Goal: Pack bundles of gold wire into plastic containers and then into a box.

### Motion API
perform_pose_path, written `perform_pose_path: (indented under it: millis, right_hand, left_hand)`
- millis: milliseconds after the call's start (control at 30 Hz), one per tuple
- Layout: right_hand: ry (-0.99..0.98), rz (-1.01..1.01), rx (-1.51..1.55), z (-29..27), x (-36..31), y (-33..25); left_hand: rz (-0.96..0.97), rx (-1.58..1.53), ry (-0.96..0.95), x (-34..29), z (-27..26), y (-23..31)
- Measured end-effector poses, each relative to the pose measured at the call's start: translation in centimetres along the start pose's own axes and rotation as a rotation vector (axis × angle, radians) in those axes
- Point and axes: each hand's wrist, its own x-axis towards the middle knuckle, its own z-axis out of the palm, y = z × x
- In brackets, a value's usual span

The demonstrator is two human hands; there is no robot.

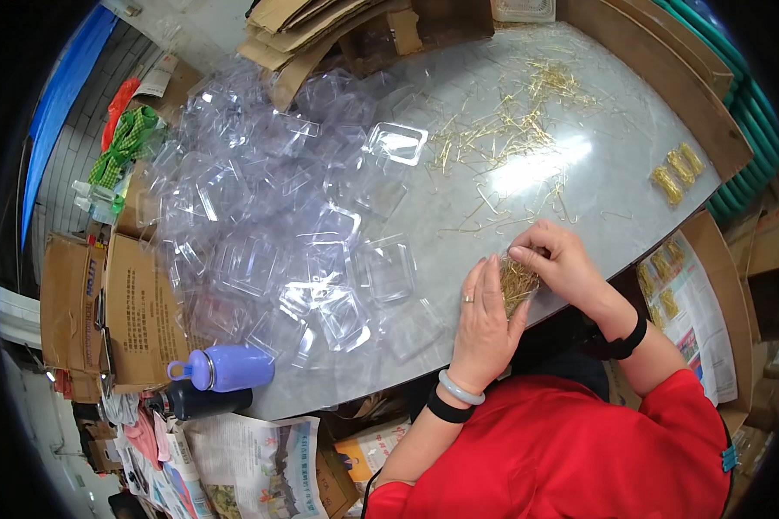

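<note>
At the table's near edge, my left hand (485, 316) cups a bundle of gold wire hooks (517, 284) from its left side, with the thumb toward the front. My right hand (563, 264) closes on the far right side of the same bundle, thumb and forefinger pinched together at its top. Whether a clear box surrounds the bundle is hidden by my fingers. Beyond my hands, loose gold wire hooks (515, 130) lie scattered over the grey tabletop (459, 203).
A heap of clear plastic boxes (251, 186) covers the table's left. Several packed gold bundles (666, 185) sit at the right edge, more in a newspaper-lined carton (710, 346) below. A purple bottle (241, 368) lies near the left corner. Flattened cardboard (320, 26) stands at the back.
</note>
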Motion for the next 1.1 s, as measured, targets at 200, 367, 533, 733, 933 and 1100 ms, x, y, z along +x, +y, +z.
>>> perform_pose_path:
  millis: [200,367,533,733,933,1100]
  right_hand:
    - [0.055,-0.076,-0.090,-0.8,0.9,-0.1]
    - [-0.048,-0.077,-0.052,-0.6,0.8,0.3]
    - [-0.172,-0.093,-0.236,-4.3,0.3,1.0]
    - [-0.256,-0.143,-0.237,-4.4,-0.5,0.0]
    - [-0.130,-0.194,-0.331,-3.8,-0.8,-1.2]
    - [-0.083,-0.185,-0.221,-2.7,-1.9,-0.6]
  left_hand:
    - [0.015,0.019,0.001,0.1,0.0,0.1]
    - [0.014,0.008,0.001,0.1,-0.1,0.2]
    - [0.014,-0.005,-0.002,0.2,-0.1,0.2]
    - [0.010,-0.001,-0.005,0.1,-0.2,0.0]
    - [0.024,0.014,-0.003,0.2,-0.1,0.1]
    - [0.022,0.015,-0.006,0.2,-0.2,0.1]
